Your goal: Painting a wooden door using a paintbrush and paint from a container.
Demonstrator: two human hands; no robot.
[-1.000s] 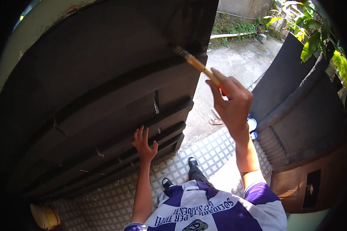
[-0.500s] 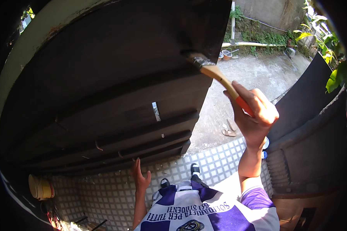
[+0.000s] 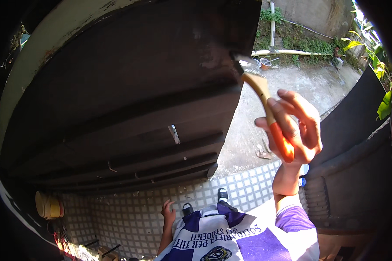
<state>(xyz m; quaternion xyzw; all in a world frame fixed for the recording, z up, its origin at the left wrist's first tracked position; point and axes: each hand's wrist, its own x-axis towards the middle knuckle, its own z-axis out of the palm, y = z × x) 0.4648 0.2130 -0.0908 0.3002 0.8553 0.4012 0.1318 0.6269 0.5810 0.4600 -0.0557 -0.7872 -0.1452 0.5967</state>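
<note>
A flat paintbrush (image 3: 258, 85) with a wooden handle and a red-orange end is in my right hand (image 3: 299, 126), held between thumb and fingers. Its dark bristles meet the large dark metal panel (image 3: 117, 65) close to that panel's right edge. Around the brush tip the surface has a patchy, uneven sheen. Down by my waist, my left hand (image 3: 168, 212) is free, its fingers loosely bent and apart. A small slot (image 3: 174, 134) pierces the panel above that hand.
Horizontal ribs cross the panel's lower part. A yellowish bucket (image 3: 50, 205) stands at the lower left on the tiled floor (image 3: 126, 219). Sandals (image 3: 264, 154) lie on the concrete beyond the panel. Another dark panel (image 3: 348, 104) and leaves (image 3: 384, 106) are at the right.
My right hand and the brush have shifted right, toward the panel's edge, with the handle now more upright. My left hand has dropped lower, away from the panel's ribs.
</note>
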